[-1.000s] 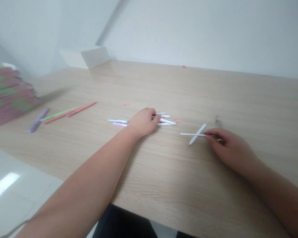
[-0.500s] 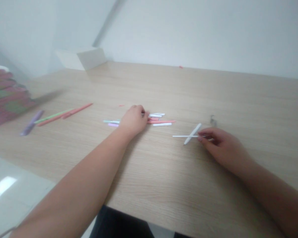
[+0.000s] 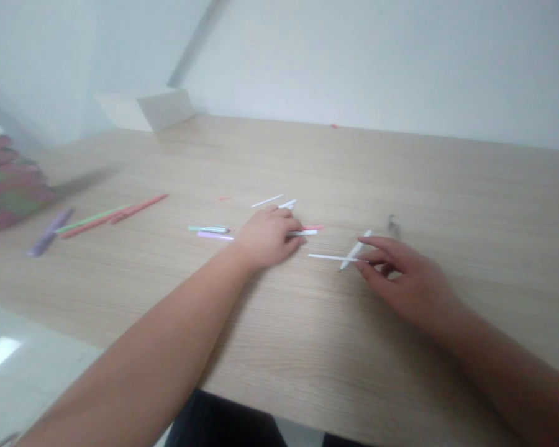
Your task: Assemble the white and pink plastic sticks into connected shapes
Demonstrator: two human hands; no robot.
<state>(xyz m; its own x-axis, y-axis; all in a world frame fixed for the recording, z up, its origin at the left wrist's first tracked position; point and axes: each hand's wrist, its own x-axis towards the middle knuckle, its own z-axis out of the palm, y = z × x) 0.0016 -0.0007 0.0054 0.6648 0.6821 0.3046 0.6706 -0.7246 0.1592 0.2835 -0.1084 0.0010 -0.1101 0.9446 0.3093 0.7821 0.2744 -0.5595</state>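
Note:
My left hand (image 3: pixel 268 236) rests knuckles-up on a scatter of thin white, pink, green and purple sticks (image 3: pixel 302 233) in the middle of the wooden table (image 3: pixel 307 347); its fingers are curled over them, and what they hold is hidden. My right hand (image 3: pixel 400 279) lies to the right, fingers pinched on a thin white stick (image 3: pixel 328 257) that points left. A thicker white stick (image 3: pixel 354 249) lies crossed with it. Two more white sticks (image 3: pixel 274 201) lie just beyond my left hand.
Long pink and green sticks (image 3: pixel 116 214) and a purple one (image 3: pixel 49 231) lie at the left. A stack of pink and green sheets (image 3: pixel 4 180) sits at the far left edge. A white box (image 3: pixel 149 108) stands at the back by the wall. A small dark object (image 3: pixel 392 225) lies beyond my right hand.
My left hand has slid back toward me over the scattered sticks, uncovering two white ones behind it. My right hand has moved left with the thin white stick.

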